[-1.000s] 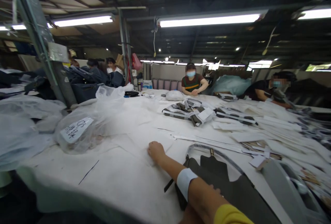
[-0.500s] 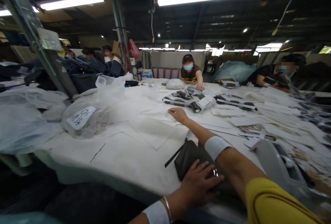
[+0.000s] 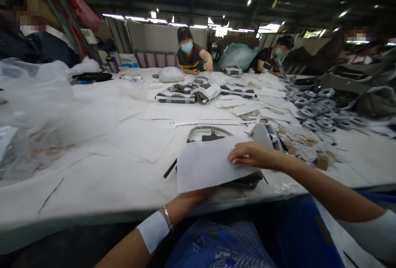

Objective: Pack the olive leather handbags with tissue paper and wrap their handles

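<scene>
A dark olive handbag [image 3: 247, 181] lies on the table in front of me, its wrapped handle [image 3: 213, 129] toward the far side. Over most of it spreads a white sheet of paper [image 3: 204, 162]. My right hand [image 3: 250, 155] has its fingers curled together on the right part of this sheet, gripping it. My left hand [image 3: 201, 195] reaches in beneath the sheet's near edge at the bag, so its fingers are hidden. A dark strap end [image 3: 170, 168] sticks out at the bag's left.
A grey tape dispenser [image 3: 264, 136] stands just behind the bag's right side. Farther back lie wrapped bag pieces [image 3: 176, 96], with rings of wrapped handles [image 3: 318, 109] to the right. Plastic bags [image 3: 34, 103] fill the left. Across the table, a masked person [image 3: 193, 55] works.
My right hand has drawn back from the far left and now holds a white sheet over the bag. My left hand has slipped under the sheet. The view has turned right and down.
</scene>
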Demonstrator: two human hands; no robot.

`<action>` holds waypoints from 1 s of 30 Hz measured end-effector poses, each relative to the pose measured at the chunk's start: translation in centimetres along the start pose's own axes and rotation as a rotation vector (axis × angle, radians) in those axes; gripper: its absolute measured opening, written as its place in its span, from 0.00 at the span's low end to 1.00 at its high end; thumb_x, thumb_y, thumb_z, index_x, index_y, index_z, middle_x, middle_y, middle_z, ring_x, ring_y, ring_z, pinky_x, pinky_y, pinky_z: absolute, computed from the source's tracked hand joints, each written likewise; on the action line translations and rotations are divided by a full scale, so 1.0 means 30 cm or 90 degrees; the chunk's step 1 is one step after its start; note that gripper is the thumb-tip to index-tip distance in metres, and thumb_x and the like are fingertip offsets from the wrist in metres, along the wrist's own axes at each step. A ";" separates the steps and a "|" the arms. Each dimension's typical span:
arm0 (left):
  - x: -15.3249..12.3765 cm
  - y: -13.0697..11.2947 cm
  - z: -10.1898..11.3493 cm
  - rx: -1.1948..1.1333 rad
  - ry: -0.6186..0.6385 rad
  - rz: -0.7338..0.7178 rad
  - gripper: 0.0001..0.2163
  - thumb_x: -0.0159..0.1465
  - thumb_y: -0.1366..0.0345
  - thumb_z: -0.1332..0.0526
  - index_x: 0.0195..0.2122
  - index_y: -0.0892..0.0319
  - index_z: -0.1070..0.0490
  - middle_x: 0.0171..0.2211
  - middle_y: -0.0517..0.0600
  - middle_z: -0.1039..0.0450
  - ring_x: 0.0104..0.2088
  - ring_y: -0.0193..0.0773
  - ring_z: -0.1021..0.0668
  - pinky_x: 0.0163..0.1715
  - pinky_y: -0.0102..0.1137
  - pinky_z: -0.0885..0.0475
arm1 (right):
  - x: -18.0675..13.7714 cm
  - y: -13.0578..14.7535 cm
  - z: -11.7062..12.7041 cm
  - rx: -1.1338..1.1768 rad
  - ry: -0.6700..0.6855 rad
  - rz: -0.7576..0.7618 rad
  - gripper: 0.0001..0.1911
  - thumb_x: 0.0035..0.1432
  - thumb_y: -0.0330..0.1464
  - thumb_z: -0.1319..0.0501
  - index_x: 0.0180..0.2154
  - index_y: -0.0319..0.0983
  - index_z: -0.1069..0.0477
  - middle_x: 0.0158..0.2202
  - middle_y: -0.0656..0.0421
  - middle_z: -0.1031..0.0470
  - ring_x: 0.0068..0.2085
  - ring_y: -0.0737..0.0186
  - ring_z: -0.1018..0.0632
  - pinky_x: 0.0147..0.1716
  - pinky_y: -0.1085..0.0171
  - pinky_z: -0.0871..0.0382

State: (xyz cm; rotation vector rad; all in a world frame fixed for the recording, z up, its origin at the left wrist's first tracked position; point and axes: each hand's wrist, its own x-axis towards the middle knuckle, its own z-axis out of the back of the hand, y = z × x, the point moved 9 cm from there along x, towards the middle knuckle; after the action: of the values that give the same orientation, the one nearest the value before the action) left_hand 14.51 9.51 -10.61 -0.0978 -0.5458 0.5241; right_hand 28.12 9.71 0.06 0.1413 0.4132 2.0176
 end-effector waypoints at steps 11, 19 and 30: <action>-0.034 0.015 -0.066 0.043 0.009 -0.051 0.26 0.69 0.54 0.44 0.66 0.56 0.43 0.65 0.56 0.40 0.65 0.54 0.36 0.64 0.52 0.41 | 0.077 -0.019 -0.245 -0.036 -0.027 -0.024 0.29 0.68 0.48 0.49 0.67 0.50 0.45 0.70 0.56 0.48 0.69 0.49 0.45 0.66 0.44 0.57; -0.010 -0.007 -0.038 0.024 0.061 -0.048 0.21 0.69 0.54 0.44 0.61 0.50 0.34 0.61 0.51 0.32 0.61 0.49 0.31 0.64 0.47 0.37 | 0.071 -0.107 -0.277 -0.029 -0.031 -0.077 0.28 0.70 0.47 0.53 0.68 0.52 0.49 0.71 0.59 0.50 0.70 0.48 0.48 0.66 0.41 0.59; -0.021 -0.006 -0.034 0.078 0.002 -0.058 0.21 0.67 0.53 0.42 0.60 0.51 0.33 0.60 0.53 0.31 0.60 0.54 0.30 0.64 0.50 0.39 | 0.044 -0.091 -0.290 -0.054 -0.052 -0.023 0.27 0.70 0.46 0.52 0.67 0.54 0.48 0.71 0.60 0.51 0.70 0.48 0.48 0.66 0.41 0.61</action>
State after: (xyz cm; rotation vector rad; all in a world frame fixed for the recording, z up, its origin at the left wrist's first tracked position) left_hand 14.68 9.08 -11.73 0.0426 -0.5112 0.4673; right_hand 27.41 10.04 -9.12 0.1617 0.2754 1.9830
